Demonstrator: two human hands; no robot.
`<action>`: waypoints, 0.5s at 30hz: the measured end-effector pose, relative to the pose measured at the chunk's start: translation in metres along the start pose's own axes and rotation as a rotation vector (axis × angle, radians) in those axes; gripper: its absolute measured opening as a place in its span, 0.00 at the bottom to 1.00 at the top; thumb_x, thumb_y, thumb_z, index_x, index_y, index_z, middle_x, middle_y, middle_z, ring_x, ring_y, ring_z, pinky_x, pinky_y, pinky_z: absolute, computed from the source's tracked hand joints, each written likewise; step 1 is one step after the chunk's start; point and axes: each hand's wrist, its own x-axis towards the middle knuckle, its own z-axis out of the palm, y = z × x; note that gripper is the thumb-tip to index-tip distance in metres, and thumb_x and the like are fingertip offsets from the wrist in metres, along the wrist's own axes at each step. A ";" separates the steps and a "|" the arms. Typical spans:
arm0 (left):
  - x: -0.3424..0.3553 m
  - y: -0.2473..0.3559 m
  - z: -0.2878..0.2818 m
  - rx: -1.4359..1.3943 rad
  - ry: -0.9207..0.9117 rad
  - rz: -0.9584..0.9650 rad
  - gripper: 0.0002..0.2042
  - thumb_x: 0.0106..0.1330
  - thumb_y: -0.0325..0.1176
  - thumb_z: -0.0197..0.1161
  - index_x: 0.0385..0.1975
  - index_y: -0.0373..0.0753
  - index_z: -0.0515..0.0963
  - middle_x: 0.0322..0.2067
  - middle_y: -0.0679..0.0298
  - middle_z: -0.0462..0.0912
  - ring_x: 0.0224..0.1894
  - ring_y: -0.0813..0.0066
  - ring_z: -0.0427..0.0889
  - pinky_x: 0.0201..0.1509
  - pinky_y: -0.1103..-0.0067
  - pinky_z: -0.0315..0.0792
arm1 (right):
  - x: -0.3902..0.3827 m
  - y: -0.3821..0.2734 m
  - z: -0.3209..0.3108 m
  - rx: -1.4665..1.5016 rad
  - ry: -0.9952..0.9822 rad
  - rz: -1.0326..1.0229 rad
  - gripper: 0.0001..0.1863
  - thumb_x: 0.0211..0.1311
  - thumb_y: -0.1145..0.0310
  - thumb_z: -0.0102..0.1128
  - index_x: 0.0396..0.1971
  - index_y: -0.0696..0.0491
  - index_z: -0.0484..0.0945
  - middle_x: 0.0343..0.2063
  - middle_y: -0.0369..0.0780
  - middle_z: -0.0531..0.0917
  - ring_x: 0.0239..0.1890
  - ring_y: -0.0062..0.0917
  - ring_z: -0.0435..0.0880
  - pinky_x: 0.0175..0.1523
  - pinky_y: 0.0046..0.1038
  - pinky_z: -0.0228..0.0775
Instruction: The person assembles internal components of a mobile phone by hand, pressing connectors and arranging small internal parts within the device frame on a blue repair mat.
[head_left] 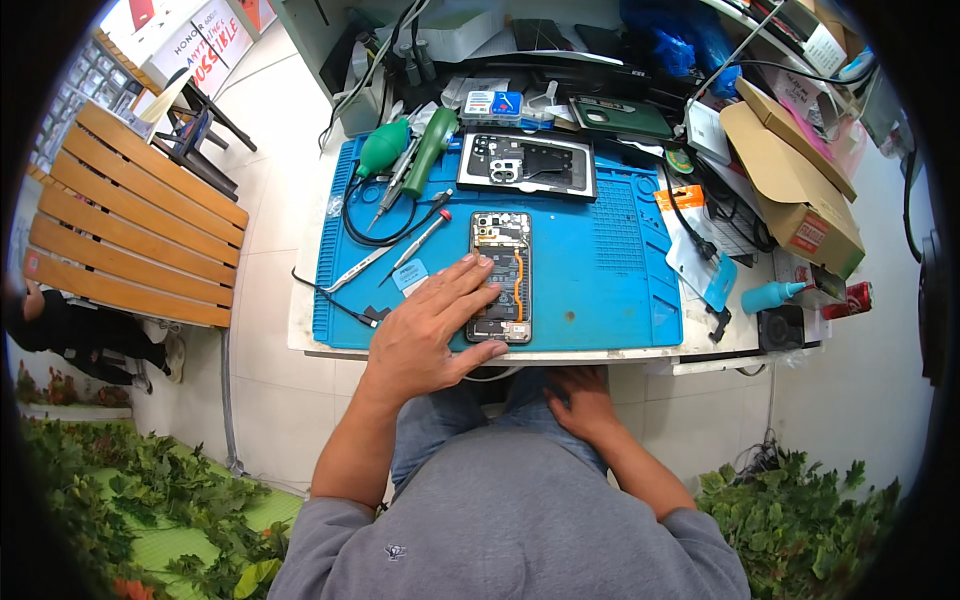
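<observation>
An opened smartphone [507,309] lies on the blue repair mat [600,300], its black battery, orange flex cable and boards bared. My left hand [430,318] is stretched out beside it, with the fingertips resting over the phone's left side and the thumb near its lower end. Below the table edge, my right hand [580,398] lies on my thigh, thumb apart from the fingers, with nothing seen in it. Left of the phone are a screwdriver [424,240], a pale slim tool [362,268] and a small light-blue card [410,275].
Behind the phone stands an open box with phone parts [527,165]. Around it are a green air blower [383,148], a green-handled tool [432,150] and a black cable [350,215]. At right lie cardboard boxes [780,180], a blue bottle [770,297] and a red can [848,301].
</observation>
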 end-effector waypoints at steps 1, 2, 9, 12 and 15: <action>0.000 0.000 0.000 -0.023 0.001 -0.005 0.33 0.66 0.52 0.81 0.66 0.39 0.85 0.74 0.54 0.82 0.79 0.55 0.76 0.81 0.60 0.72 | 0.002 -0.002 0.001 0.004 -0.007 0.002 0.22 0.71 0.55 0.69 0.60 0.48 0.90 0.62 0.44 0.89 0.70 0.44 0.81 0.80 0.50 0.63; 0.000 0.000 0.001 -0.025 -0.005 -0.010 0.33 0.66 0.52 0.81 0.66 0.39 0.85 0.74 0.54 0.82 0.79 0.55 0.76 0.81 0.60 0.72 | 0.006 -0.003 0.002 -0.042 -0.024 0.006 0.23 0.72 0.54 0.69 0.61 0.48 0.90 0.63 0.46 0.88 0.69 0.45 0.81 0.79 0.51 0.65; 0.000 0.001 0.002 -0.029 0.038 -0.012 0.30 0.60 0.46 0.86 0.61 0.39 0.88 0.71 0.53 0.84 0.77 0.52 0.79 0.78 0.60 0.76 | 0.033 -0.011 0.000 -0.033 -0.014 -0.042 0.27 0.73 0.51 0.69 0.64 0.51 0.86 0.63 0.53 0.86 0.67 0.53 0.83 0.72 0.53 0.73; -0.001 0.001 -0.001 -0.073 0.049 -0.015 0.27 0.55 0.40 0.89 0.54 0.38 0.90 0.68 0.53 0.87 0.76 0.51 0.81 0.78 0.61 0.77 | 0.045 -0.021 -0.007 -0.011 -0.004 0.005 0.29 0.73 0.53 0.69 0.67 0.52 0.82 0.63 0.53 0.85 0.67 0.54 0.82 0.72 0.52 0.74; 0.006 0.006 -0.013 -0.086 0.059 -0.006 0.23 0.54 0.37 0.89 0.48 0.38 0.92 0.61 0.54 0.91 0.70 0.51 0.86 0.74 0.63 0.80 | 0.048 -0.006 0.006 -0.028 0.073 -0.066 0.31 0.72 0.53 0.68 0.69 0.53 0.80 0.64 0.54 0.84 0.67 0.53 0.83 0.71 0.52 0.75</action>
